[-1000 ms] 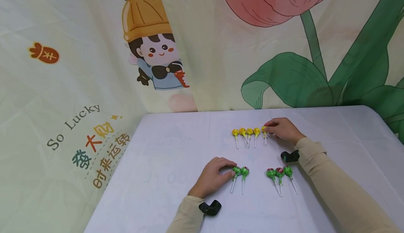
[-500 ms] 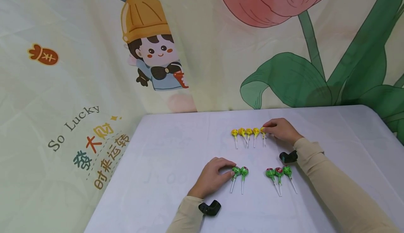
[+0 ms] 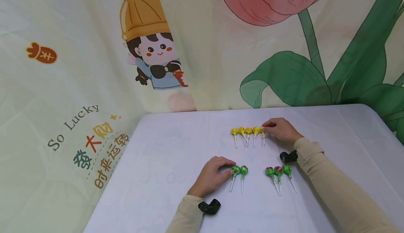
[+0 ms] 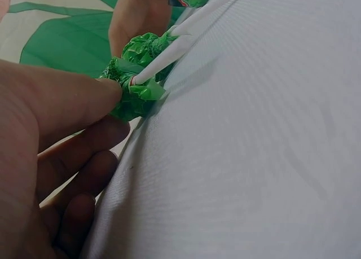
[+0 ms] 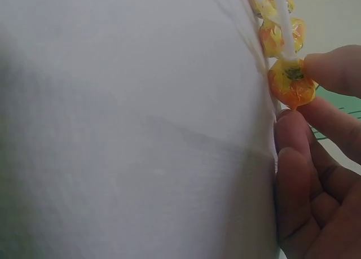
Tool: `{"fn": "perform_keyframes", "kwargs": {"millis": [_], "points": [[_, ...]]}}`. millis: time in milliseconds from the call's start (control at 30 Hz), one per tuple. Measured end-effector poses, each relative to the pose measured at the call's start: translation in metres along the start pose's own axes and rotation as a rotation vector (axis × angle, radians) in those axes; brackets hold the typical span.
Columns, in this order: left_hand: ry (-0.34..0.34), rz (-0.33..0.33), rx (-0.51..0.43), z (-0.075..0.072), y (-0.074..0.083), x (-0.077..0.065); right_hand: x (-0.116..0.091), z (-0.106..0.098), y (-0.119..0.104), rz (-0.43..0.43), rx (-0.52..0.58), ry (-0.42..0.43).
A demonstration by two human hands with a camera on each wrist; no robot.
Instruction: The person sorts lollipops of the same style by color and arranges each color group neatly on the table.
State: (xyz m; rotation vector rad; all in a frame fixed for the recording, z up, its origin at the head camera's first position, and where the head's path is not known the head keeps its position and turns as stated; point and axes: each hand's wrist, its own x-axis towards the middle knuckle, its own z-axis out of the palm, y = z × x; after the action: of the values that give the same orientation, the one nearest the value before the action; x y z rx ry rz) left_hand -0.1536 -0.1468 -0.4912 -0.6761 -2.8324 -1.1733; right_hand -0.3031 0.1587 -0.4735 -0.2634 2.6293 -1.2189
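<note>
Head view: the left hand (image 3: 212,177) pinches a green lollipop (image 3: 235,170) by its wrapped head, a second green lollipop (image 3: 244,170) just beside it at three o'clock. Toward two o'clock from there, the right hand (image 3: 281,130) pinches a yellow lollipop (image 5: 292,90); four more yellow lollipops (image 3: 248,131) (sticks pointing roughly to six) line up at its nine o'clock. Three other green lollipops (image 3: 278,170) lie on the counter (image 3: 170,148) at the right hand's six o'clock.
</note>
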Motion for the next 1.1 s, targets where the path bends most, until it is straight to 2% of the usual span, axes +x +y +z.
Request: {"fn": "perform_keyframes", "kwargs": {"millis": [233,667,933,1100], "points": [[0.002,-0.002,0.003,0.0,-0.001,0.0,-0.001,-0.002,-0.002,-0.014,-0.006,-0.003],[0.013,0.044,-0.008,0.001,-0.002,0.0,-0.007,-0.007,0.003,-0.011,0.031,0.013],[0.008,0.068,0.004,0.0,-0.002,0.001,-0.018,-0.011,0.005,0.012,0.035,-0.005],[0.007,0.056,0.001,0.0,-0.002,0.0,-0.028,-0.017,0.006,0.031,0.058,-0.036]]}}
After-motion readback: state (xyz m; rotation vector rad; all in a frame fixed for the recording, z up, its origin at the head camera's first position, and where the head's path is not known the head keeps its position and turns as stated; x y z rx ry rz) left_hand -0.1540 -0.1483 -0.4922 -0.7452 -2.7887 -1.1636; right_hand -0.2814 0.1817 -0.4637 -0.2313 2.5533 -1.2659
